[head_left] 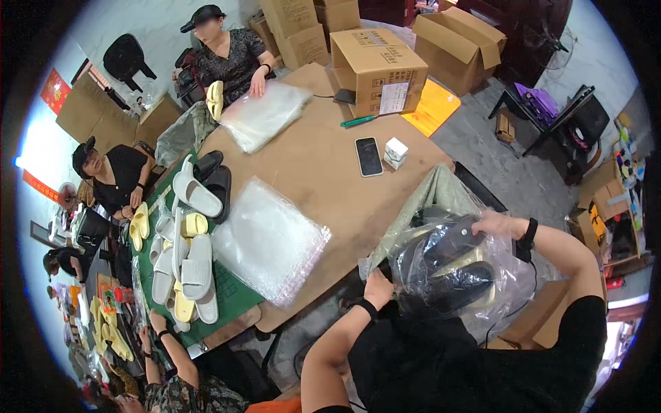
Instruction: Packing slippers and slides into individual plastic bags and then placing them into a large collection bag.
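Note:
At the table's near right corner, my right hand (492,225) is closed on a clear plastic bag with a pair of black slippers (454,286) in it. The bag lies in the mouth of a pale green woven sack (434,196), among other clear bags; something pale yellow shows beneath the slippers. My left hand (378,289) is closed at the sack's near left rim, its fingers wrapped on the edge. What lies deeper in the sack is hidden.
A stack of clear bags (272,237) lies mid-table beside grey and yellow slippers (196,265) on a green mat. Beyond are a phone (369,157), a small white box (395,153), a green cutter (359,121) and a carton (379,69). Several co-workers sit along the left and far sides.

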The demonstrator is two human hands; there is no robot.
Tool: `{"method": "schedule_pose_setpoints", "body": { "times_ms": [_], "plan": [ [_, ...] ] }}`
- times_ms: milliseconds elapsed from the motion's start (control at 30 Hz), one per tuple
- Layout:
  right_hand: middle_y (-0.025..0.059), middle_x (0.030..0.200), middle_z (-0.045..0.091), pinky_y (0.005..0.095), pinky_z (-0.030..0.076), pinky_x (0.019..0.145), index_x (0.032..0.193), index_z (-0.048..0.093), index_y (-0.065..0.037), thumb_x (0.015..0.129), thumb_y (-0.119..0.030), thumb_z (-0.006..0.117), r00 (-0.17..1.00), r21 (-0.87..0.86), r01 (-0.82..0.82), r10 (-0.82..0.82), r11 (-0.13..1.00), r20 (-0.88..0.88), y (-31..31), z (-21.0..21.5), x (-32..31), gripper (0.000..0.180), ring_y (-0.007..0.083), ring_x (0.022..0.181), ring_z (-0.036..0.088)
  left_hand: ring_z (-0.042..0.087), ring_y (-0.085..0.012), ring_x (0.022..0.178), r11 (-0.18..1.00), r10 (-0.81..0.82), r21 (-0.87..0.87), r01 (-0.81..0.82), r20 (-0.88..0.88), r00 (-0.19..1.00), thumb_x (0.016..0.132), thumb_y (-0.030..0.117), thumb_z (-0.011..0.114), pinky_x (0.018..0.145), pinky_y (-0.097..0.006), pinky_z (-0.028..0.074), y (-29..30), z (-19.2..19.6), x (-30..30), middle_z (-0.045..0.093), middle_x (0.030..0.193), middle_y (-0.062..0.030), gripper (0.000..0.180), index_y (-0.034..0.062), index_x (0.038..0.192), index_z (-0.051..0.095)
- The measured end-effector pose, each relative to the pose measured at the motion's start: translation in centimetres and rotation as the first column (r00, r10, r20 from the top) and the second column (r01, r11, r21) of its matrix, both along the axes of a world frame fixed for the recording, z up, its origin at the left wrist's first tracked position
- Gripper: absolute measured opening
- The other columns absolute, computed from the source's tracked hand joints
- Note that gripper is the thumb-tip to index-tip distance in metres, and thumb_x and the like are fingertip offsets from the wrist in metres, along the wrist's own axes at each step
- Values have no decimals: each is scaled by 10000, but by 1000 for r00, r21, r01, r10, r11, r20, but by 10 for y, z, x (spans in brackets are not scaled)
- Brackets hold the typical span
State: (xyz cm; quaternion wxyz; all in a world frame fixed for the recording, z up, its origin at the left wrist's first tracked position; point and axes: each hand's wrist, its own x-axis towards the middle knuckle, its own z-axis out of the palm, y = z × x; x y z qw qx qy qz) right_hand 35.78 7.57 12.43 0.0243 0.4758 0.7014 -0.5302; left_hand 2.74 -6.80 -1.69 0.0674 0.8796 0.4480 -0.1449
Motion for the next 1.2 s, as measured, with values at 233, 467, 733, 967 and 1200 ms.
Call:
{"method": "schedule_pose_setpoints", "body": {
  "times_ms": [233,467,733,967,1200],
  "plan": [
    [9,715,552,275,419,596,840,607,-33,761,-140,554,874,-456,437,-486,775,12,19,-63,10,143,110,682,507,387,-455,1161,990,21,135,-34,95,995,849,253,411,1010,-476,201,-18,3,15,494,1191,-276,370,14,985,658],
    [34,723,547,316,425,544,822,563,-68,785,-115,492,972,195,-219,231,956,-39,78,-72,-25,93,157,625,532,561,-227,816,954,-296,-8,301,169,940,726,135,528,1022,-491,233,-39,19,14,628,674,-29,160,132,695,685],
    [72,649,592,356,431,502,705,595,-70,724,-177,575,815,403,-543,347,737,464,69,-126,-81,110,213,575,564,557,-229,857,974,-225,34,225,292,930,777,157,517,1033,-505,216,-26,47,9,614,702,-12,206,256,854,680],
    [77,764,523,323,412,502,884,584,-31,798,-154,564,945,-319,279,-199,906,262,-27,-143,-121,152,201,567,504,566,-209,834,990,-141,62,127,376,916,759,150,515,1052,-469,201,-40,48,26,606,673,1,147,223,782,641],
    [198,872,622,382,470,726,922,602,10,732,-149,526,974,146,-180,155,973,167,-48,-146,-124,260,334,828,599,539,-204,902,992,-82,118,34,426,901,745,131,532,1075,-459,166,-34,41,22,562,708,-18,127,159,831,622]
  ]
}}
